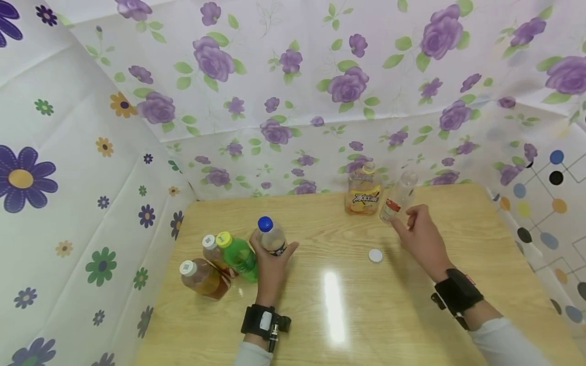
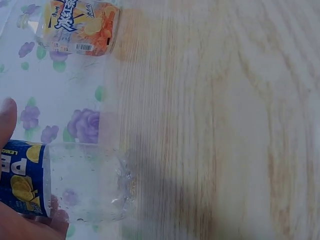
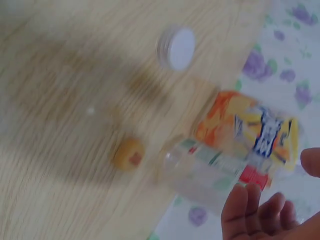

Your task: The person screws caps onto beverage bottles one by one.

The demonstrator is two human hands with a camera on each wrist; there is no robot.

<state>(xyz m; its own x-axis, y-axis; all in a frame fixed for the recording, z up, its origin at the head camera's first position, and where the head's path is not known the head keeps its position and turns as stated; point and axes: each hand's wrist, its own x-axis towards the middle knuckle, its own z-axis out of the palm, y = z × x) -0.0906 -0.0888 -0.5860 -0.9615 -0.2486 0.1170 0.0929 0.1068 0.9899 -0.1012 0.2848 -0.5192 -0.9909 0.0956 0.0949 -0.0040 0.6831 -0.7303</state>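
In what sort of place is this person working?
Possibly a makeshift recording corner, judging by the flower-printed sheeting behind the wood-grain table and the two black wrist-strapped devices.

- Lemon-print bottle [image 2: 70, 182]: blue cap [image 1: 265, 223], blue label [image 2: 22, 175]
- Red-label bottle [image 1: 397, 199]: clear, maybe some green, blurred
- Green bottle [image 1: 240, 258]: yellow cap [image 1: 224, 239]
- Loose cap [image 1: 375, 255]: white
- Worktop [image 1: 325, 226]: tan woodgrain
- Backdrop [image 1: 316, 147]: white, purple roses
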